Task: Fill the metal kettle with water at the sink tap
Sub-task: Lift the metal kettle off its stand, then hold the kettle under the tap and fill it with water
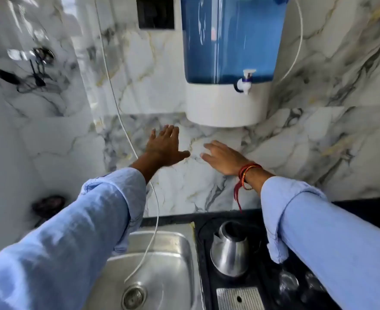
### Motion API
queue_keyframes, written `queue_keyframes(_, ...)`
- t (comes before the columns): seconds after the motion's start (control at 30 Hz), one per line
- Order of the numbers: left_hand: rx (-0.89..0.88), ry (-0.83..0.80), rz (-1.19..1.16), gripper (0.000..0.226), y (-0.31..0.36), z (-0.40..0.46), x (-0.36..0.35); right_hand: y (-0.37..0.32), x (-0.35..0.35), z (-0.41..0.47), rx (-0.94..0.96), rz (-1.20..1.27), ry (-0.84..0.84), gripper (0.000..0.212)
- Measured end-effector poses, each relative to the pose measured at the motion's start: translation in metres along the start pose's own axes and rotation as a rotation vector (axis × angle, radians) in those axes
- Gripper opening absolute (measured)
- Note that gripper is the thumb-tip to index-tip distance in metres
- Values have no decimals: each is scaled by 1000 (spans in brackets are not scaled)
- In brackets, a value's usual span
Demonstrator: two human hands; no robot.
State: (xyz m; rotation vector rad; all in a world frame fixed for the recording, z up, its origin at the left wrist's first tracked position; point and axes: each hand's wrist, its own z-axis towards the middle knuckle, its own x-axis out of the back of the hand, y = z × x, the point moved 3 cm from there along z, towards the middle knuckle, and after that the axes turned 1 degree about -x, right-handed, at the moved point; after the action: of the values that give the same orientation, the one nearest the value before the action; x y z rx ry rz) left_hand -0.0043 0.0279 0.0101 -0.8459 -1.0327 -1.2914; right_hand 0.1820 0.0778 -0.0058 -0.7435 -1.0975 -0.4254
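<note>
Head view: both hands' fingers spread, empty, against marble wall; kettle on black counter.

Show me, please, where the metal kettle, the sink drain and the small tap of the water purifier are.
metal kettle [229,253], head view, on its shiny body.
sink drain [133,297], head view, on the strainer's middle.
purifier tap [245,85], head view, on the white spout.

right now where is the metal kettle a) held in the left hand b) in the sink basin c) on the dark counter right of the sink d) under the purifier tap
c: the metal kettle stands on the dark counter beside the sink, with both hands empty.
</note>
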Motion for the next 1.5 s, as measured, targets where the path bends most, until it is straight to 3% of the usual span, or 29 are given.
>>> queue_keyframes(0.17,-76,-235,8,105,39,-40,-139,94,-102,-53,-188,-113,-339,36)
queue_keyframes(0.3,-90,-346,-62,114,80,-80,-235,156,-159,-87,-363,-118,-380,60)
queue_keyframes(0.4,-93,-440,-107,122,112,-103,-286,183,-186,-103,-371,-159,-408,77)
queue_keyframes(0.47,-70,-445,-139,124,123,-111,-302,189,-190,-102,-346,-175,-320,81)
queue_keyframes(0.6,13,-411,-241,127,129,-115,-318,197,-198,-92,-315,-191,-230,81)
queue_keyframes(0.77,-3,-332,-304,128,121,-115,-324,195,-205,-83,-283,-230,-142,67)
queue_keyframes(0.97,99,-246,-351,128,87,-118,-306,153,-195,-44,-201,-249,-110,62)
queue_keyframes(1.23,105,-159,-309,127,-26,-114,-254,59,-208,18,-192,-101,-12,63)
queue_keyframes(1.3,100,-155,-298,126,-58,-122,-248,40,-220,28,-207,-16,-38,51)
queue_keyframes(1.37,104,-182,-287,123,-92,-133,-246,18,-240,34,-125,-36,-102,22)
queue_keyframes(1.5,152,-262,-267,116,-161,-161,-253,-21,-295,49,-177,36,-142,24)
